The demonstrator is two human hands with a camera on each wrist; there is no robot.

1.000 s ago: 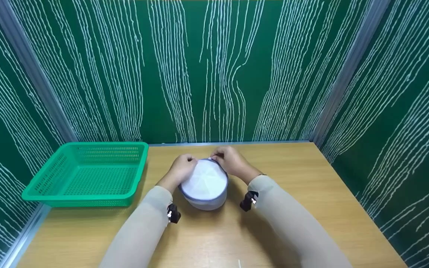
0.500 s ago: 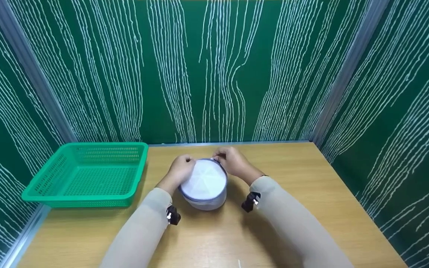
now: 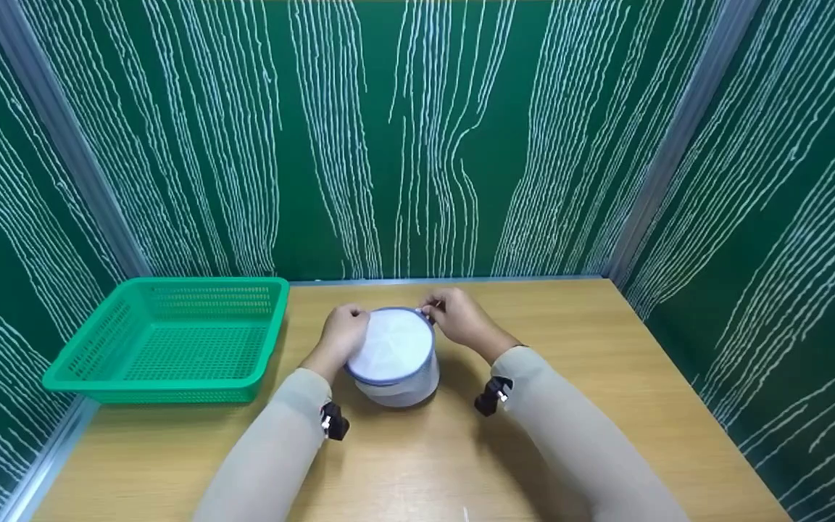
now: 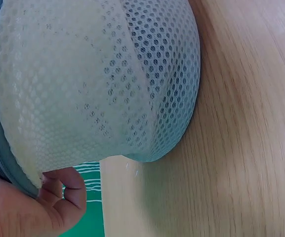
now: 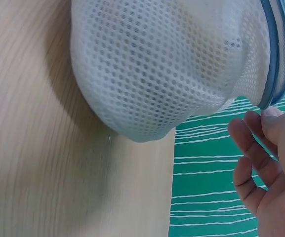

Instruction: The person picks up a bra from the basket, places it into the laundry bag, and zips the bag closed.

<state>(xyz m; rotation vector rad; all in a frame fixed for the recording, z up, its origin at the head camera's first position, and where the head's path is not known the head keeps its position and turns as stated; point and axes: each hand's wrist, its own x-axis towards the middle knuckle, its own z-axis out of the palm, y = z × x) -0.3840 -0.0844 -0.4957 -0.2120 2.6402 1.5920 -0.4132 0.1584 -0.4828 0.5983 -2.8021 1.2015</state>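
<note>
1. Your left hand (image 3: 340, 335), in the head view, pinches the mesh bag (image 3: 392, 346) at its left edge; your right hand (image 3: 459, 317) pinches its far right edge. It rests on the table (image 3: 570, 377), right of the green basket (image 3: 149, 386).
2. Left wrist: your fingers curl at the blue rim (image 4: 15, 170).
3. Right wrist: thumb and forefinger meet there, other fingers loosely bent. You seem to be working the rim; next probably calls for holding left, drawing right.

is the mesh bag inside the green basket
No, the left hand grips the mesh bag outside the green basket, to the right of it.
</note>
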